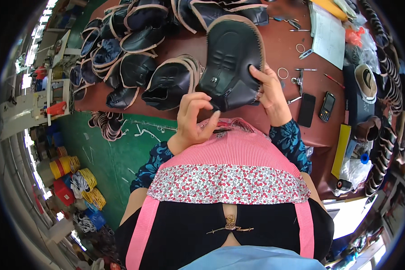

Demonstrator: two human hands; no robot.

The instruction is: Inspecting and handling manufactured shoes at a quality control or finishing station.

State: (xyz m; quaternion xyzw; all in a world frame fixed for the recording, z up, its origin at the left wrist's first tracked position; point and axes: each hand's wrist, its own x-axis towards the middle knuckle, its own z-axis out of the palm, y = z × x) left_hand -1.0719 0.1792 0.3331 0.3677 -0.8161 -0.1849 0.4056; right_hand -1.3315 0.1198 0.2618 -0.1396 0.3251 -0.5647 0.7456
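Observation:
A black leather shoe upper [235, 58], with a pale zigzag-cut edge and a small light emblem, is held up in front of me over the table. My right hand [272, 92] grips its right side, thumb on the outer face and fingers behind. My left hand [192, 119] is at its lower left corner, fingers curled and thumb and fingertip close together on the edge there. Just left of it, a small stack of similar uppers [170, 84] lies on the table. More black uppers [141, 69] are heaped beyond, some with dark fuzzy lining showing.
On the reddish table [285, 49] at right lie an open notebook [328, 33], a black phone [306, 110], a handheld keypad device [327, 106], a red pen [334, 81] and small metal tools [297, 81]. Striped strips [108, 125] lie by the green surface [94, 153] at left.

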